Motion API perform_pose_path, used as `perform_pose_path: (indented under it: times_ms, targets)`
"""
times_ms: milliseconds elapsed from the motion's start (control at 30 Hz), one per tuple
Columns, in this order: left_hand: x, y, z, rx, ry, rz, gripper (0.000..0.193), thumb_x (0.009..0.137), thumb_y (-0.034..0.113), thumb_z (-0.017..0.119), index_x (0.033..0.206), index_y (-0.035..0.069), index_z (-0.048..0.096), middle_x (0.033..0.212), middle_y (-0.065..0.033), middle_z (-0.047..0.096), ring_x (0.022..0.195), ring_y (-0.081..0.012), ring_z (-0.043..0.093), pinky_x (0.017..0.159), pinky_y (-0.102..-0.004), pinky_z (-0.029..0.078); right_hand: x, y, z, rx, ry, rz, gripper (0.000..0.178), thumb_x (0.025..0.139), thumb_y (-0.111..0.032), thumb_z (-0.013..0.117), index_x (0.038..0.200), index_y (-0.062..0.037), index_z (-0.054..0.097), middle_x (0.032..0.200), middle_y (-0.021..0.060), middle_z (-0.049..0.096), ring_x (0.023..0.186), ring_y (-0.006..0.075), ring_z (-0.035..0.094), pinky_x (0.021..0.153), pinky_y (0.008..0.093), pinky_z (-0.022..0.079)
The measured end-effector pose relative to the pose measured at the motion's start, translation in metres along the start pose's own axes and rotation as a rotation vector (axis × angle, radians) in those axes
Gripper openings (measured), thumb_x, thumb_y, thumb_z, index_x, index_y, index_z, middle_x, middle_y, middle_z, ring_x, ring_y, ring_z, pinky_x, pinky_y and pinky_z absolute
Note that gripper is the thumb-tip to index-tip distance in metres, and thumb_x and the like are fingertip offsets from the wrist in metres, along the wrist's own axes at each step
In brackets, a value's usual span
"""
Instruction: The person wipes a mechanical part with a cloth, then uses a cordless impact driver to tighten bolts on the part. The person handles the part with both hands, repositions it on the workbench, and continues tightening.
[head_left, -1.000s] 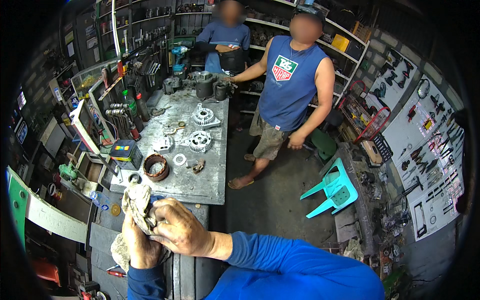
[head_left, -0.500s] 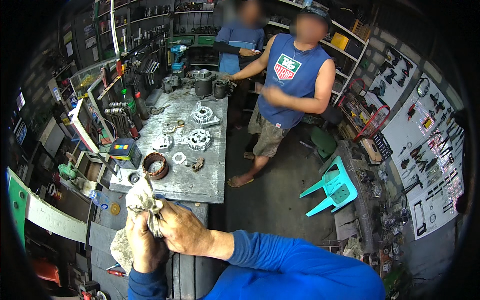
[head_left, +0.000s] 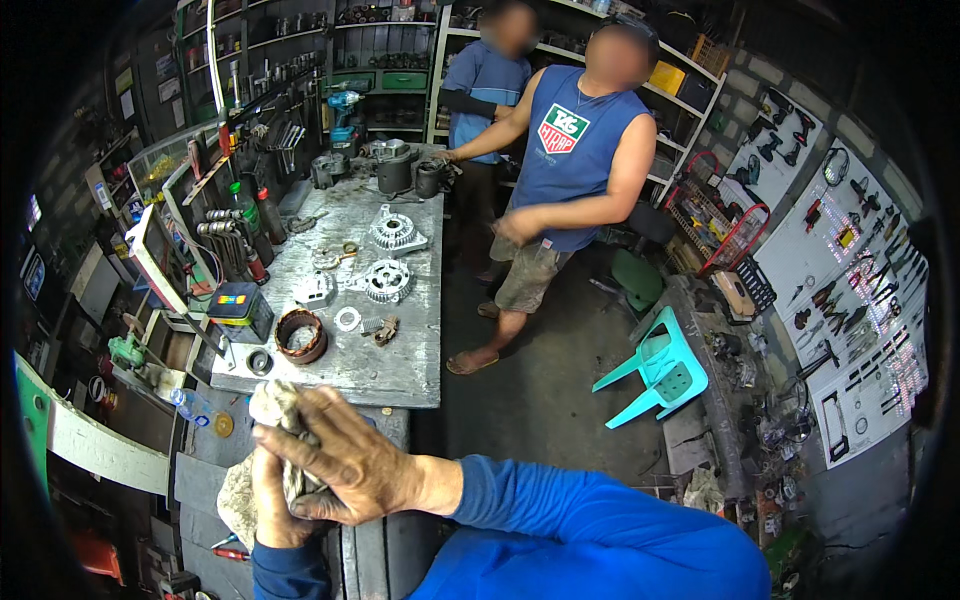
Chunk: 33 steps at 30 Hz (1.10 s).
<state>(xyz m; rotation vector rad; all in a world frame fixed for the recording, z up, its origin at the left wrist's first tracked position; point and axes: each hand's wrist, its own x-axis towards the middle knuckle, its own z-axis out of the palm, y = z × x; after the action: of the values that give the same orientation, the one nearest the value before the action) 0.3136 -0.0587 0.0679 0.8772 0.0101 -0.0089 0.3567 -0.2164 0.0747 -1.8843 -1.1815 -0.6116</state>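
My right hand (head_left: pixel 345 465) wraps over a dirty grey rag (head_left: pixel 275 403) bunched around something I cannot see. Underneath, my left hand (head_left: pixel 272 500) grips the same bundle, and more of the rag hangs down at its left. Both hands are held just before the near end of a metal workbench (head_left: pixel 385 370). On the bench, closest to my hands, lie a copper-wound stator ring (head_left: pixel 301 335), a small black ring (head_left: pixel 259 361) and a white ring (head_left: pixel 348 319). Further back sit two round aluminium housings (head_left: pixel 388 280) (head_left: pixel 397 232).
Two people stand right of the bench: one in a sleeveless blue shirt (head_left: pixel 575 160), another behind in a blue shirt (head_left: pixel 488 85). A turquoise plastic chair (head_left: pixel 660 365) stands on the floor at right. Tool racks and shelves line the left; a tool board (head_left: pixel 850 280) hangs right.
My hands and the rag have sunk a little toward me and my right hand has shifted over the bundle. The person in the sleeveless shirt has brought the arm across the waist.
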Motion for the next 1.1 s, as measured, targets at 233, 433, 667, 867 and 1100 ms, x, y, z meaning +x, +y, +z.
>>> perform_pose_path:
  times_ms: [233,433,667,867,1100]
  targets:
    - [0.007,-0.023,-0.021,0.492,0.049,0.048,0.040,0.114,0.035,0.040,0.117,0.001,0.062,0.110,-0.0107,0.066,0.097,-0.0200,0.063,0.086,-0.0366,0.053,0.012,-0.003,0.002,0.292,0.213,0.194,0.020,0.107,-0.020,0.055,0.115,-0.0026,0.062,0.107,0.0243,0.059,0.099,0.0441,0.059,0.091,0.0491,0.049]
    - [0.005,-0.013,0.006,0.872,0.060,0.156,0.044,0.114,0.032,0.039,0.124,-0.003,0.064,0.111,-0.0179,0.070,0.099,-0.0292,0.067,0.090,-0.0409,0.052,0.010,0.011,0.009,0.704,0.217,0.486,0.030,0.115,-0.027,0.046,0.107,-0.0015,0.061,0.096,0.0073,0.066,0.094,0.0156,0.065,0.087,0.0332,0.052]
    - [0.005,0.004,0.043,1.005,0.005,0.489,0.059,0.084,0.006,0.078,0.137,-0.003,0.055,0.118,-0.0144,0.061,0.109,-0.0249,0.062,0.092,-0.0384,0.053,0.009,0.071,-0.008,1.281,0.715,0.969,0.036,0.115,-0.028,0.049,0.138,-0.0017,0.057,0.126,0.0102,0.069,0.117,0.0170,0.066,0.106,0.0339,0.053]
    - [-0.006,0.004,0.025,0.542,-0.148,0.076,0.089,0.095,0.059,0.068,0.149,-0.007,0.041,0.139,-0.0193,0.052,0.122,-0.0231,0.055,0.102,-0.0348,0.045,0.000,0.028,-0.018,0.393,0.069,0.229,0.051,0.110,-0.032,0.054,0.151,-0.0022,0.050,0.144,0.0204,0.055,0.133,0.0373,0.058,0.111,0.0421,0.046]
    - [-0.005,-0.001,0.030,0.634,-0.299,-0.018,0.139,0.081,0.075,0.076,0.164,-0.013,0.009,0.162,-0.0289,0.035,0.152,-0.0351,0.038,0.124,-0.0442,0.032,-0.001,0.038,-0.001,0.326,0.173,0.421,0.021,0.109,-0.020,0.055,0.110,-0.0002,0.062,0.090,0.0217,0.068,0.084,0.0408,0.070,0.072,0.0456,0.054]
